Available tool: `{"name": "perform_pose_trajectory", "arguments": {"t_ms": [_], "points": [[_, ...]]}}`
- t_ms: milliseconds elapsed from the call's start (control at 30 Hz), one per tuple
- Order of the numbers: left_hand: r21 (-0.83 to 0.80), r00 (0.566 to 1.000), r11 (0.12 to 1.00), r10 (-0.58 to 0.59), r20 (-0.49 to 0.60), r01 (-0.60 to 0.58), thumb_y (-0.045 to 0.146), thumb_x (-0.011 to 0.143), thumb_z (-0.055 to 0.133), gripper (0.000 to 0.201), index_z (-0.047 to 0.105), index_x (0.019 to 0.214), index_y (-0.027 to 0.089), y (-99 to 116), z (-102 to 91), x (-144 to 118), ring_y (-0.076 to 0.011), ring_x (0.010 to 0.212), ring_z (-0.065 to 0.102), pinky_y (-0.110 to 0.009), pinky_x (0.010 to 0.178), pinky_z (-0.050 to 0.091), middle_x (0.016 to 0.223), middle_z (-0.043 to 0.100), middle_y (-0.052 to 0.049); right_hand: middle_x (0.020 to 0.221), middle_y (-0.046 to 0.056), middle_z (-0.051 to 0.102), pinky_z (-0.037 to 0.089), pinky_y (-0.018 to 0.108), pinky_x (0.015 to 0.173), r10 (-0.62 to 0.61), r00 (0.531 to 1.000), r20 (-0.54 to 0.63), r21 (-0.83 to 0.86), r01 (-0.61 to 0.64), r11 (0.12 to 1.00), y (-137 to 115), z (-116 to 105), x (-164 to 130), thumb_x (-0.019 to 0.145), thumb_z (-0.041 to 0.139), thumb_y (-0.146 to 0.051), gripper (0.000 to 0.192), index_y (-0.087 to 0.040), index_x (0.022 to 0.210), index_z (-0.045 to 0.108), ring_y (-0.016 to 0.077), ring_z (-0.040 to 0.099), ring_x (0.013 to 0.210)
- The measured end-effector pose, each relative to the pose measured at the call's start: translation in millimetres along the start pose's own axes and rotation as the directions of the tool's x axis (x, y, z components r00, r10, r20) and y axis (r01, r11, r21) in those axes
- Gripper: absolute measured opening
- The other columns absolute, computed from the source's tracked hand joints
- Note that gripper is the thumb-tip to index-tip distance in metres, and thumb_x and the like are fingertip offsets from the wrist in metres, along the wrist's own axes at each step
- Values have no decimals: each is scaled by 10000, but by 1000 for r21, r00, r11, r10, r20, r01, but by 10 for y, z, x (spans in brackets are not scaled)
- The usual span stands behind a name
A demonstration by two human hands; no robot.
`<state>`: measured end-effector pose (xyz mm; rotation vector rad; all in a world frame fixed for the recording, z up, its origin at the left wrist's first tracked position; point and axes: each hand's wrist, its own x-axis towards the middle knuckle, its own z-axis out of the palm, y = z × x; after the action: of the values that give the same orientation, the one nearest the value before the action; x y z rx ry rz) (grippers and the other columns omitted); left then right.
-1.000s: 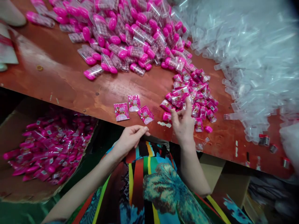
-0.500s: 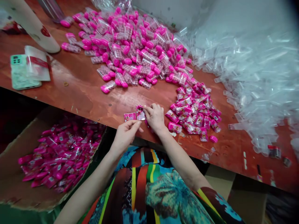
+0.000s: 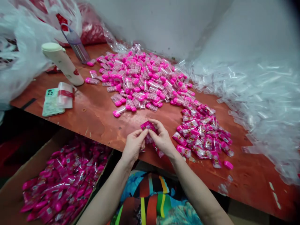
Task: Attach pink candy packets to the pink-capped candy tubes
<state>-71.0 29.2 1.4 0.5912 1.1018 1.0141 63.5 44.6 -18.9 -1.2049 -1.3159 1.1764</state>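
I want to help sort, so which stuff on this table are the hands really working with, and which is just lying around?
Being worked with:
- small pink packet, pinched by the left hand and the right hand
- heap of pink packets beside the right hand

Just lying about:
- phone
- white bottle
- pile of pink-capped tubes
- clear empty tubes
- box of pink packs below the table
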Motion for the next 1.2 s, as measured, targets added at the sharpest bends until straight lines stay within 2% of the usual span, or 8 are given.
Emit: {"name": "perform_pose_trajectory", "arguments": {"t_ms": [267, 500, 600, 700, 800, 900, 1000, 1200], "points": [[-165, 980, 984, 28, -198, -61, 414, 554, 943, 454, 593, 613, 130, 177, -264, 129, -20, 359, 309, -175, 378, 225, 423, 396, 84, 1107, 53, 729, 544, 334, 888, -78, 953, 294, -234, 151, 960, -22, 233, 405, 1008, 482, -287, 293, -211, 1268, 593, 169, 693, 987], [-272, 935, 953, 28, -352, -131, 299, 472, 986, 482, 557, 603, 123, 213, -494, 110, -4, 378, 330, -167, 359, 218, 521, 454, 81, 1525, 175, 497, 409, 592, 1059, -256, 875, 412, -711, 484, 510, -30, 511, 1271, 975, 451, -100, 463, -215, 1403, 584, 359, 476, 1335], [-308, 929, 941, 13, -370, -136, 270, 489, 982, 467, 558, 620, 125, 230, -535, 78, -5, 378, 335, -167, 354, 222, 536, 464, 81, 1611, 148, 405, 386, 611, 1059, -204, 782, 589, -759, 622, 193, -22, 500, 1423, 997, 426, -109, 411, -206, 1341, 630, 386, 403, 1398], [-362, 928, 921, -3, -373, -143, 225, 506, 971, 439, 564, 638, 125, 256, -540, 76, -1, 378, 334, -161, 349, 224, 555, 486, 76, 1550, 187, 471, 375, 578, 1047, -207, 752, 626, -752, 652, 97, -37, 334, 1375, 1009, 414, -129, 358, -163, 1271, 656, 375, 413, 1383], [-427, 938, 895, -30, -345, -128, 183, 546, 948, 397, 570, 654, 126, 283, -489, 110, 1, 373, 324, -158, 341, 225, 552, 490, 77, 1460, 187, 555, 373, 539, 1026, -267, 808, 525, -777, 583, 237, -82, 111, 1195, 1003, 484, -195, 286, -171, 1215, 676, 363, 449, 1336], [-486, 950, 868, -57, -306, -104, 158, 619, 912, 359, 556, 660, 137, 299, -373, 144, -1, 366, 317, -154, 334, 234, 543, 475, 84, 1145, 122, 709, 451, 433, 937, -192, 918, 348, -662, 385, 643, -127, -53, 918, 960, 594, -311, 192, -176, 1059, 689, 274, 596, 1089], [-518, 965, 852, -65, -253, -78, 145, 683, 873, 330, 544, 671, 144, 280, -222, 138, 0, 363, 310, -147, 334, 246, 546, 474, 86, 903, 28, 698, 512, 333, 807, 8, 970, 244, -267, 59, 962, -154, -142, 587, 909, 642, -424, 246, -189, 980, 652, 181, 634, 852], [-491, 982, 870, -42, -183, -54, 191, 698, 882, 376, 511, 644, 154, 130, 58, 9, -4, 381, 323, -154, 348, 259, 535, 449, 88, 781, -41, 630, 508, 263, 595, 287, 943, 169, 311, -328, 892, -233, -281, 13, 834, 707, -486, 348, -221, 1026, 589, 118, 613, 628]]}}
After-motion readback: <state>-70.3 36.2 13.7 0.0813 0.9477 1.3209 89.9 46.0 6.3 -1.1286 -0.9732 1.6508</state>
